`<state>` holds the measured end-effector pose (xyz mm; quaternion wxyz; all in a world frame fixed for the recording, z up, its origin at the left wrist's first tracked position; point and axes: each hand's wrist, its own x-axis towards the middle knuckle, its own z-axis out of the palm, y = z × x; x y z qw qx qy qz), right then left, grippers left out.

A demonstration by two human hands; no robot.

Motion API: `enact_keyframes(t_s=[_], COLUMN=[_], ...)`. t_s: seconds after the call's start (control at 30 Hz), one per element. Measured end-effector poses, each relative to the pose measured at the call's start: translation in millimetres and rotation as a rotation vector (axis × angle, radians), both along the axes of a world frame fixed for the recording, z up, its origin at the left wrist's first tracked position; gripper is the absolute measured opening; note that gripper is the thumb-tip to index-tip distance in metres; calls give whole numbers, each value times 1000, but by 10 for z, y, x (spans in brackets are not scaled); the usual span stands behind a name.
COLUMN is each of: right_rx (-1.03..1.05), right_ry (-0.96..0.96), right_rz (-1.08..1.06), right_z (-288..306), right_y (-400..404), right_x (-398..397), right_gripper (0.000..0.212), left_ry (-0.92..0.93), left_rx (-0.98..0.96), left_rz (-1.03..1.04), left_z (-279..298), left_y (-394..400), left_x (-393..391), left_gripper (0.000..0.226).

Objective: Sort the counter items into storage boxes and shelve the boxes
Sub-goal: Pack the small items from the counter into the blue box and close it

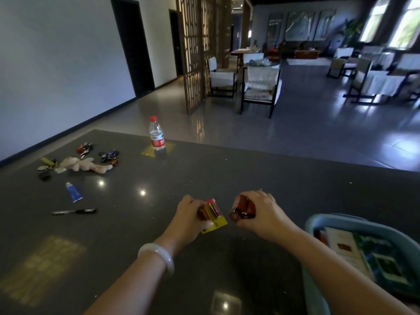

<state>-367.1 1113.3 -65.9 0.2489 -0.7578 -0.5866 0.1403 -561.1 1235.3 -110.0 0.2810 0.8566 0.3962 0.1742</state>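
On the counter (227,173) before me: two battery packs (213,212), one in each of my two hands (188,214), one water bottle (156,137), one plush toy (84,164), one blue tube (73,192), one black marker (75,211), one storage box (318,223), three key bunches (109,155).

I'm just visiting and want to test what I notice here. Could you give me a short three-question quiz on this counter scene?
1. True or false: the clear plastic water bottle with the red cap and label lies on its side.
2. Which is nearer the light blue plastic storage box?
A. the left hand
B. the right hand
3. Fill in: the small blue and white tube lies between the pale plush toy and the black ______.

Key: 1 false, it stands upright. 2 B; it grips dark red batteries, while the left hand holds a yellow and red battery pack. 3 marker pen.
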Motion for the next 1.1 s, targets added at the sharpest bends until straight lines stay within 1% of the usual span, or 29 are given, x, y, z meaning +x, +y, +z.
enact_keyframes(t_s=[0.1,0.2,0.33,0.47,0.6,0.67,0.73,0.9,1.0,1.1], right_rx=[90,155,128,98,70,81,130,220,203,209], right_ry=[-23,-76,-98,-94,-70,-48,-37,5,-1,2], right_rz=[-123,-266,-378,-408,-430,-453,-488,-640,-648,-636], right_z=[193,291,229,61,-69,-129,-179,-244,-252,-250], right_y=[-502,-1061,-1745,-2262,-2572,-2698,-2779,-2813,-2799,-2804], right_x=[349,742,1080,1189,1181,1162,1133,1049,999,986], right_gripper=[70,67,63,70,75,74,71,63,62,61], left_ry=[-31,-63,-120,-167,-172,-180,-185,-109,-106,-76], left_rx=[52,84,108,62,69,85,79,77,106,83], left_rz=[-46,-153,-316,-439,-494,-514,-536,-539,-556,-568], left_z=[233,396,503,455,348,310,282,178,108,68], left_y=[-293,-695,-1259,-1721,-2064,-2229,-2369,-2606,-2707,-2800], left_x=[295,560,898,1204,1395,1471,1527,1607,1642,1700], left_gripper=[52,51,48,48,54,54,51,43,37,34])
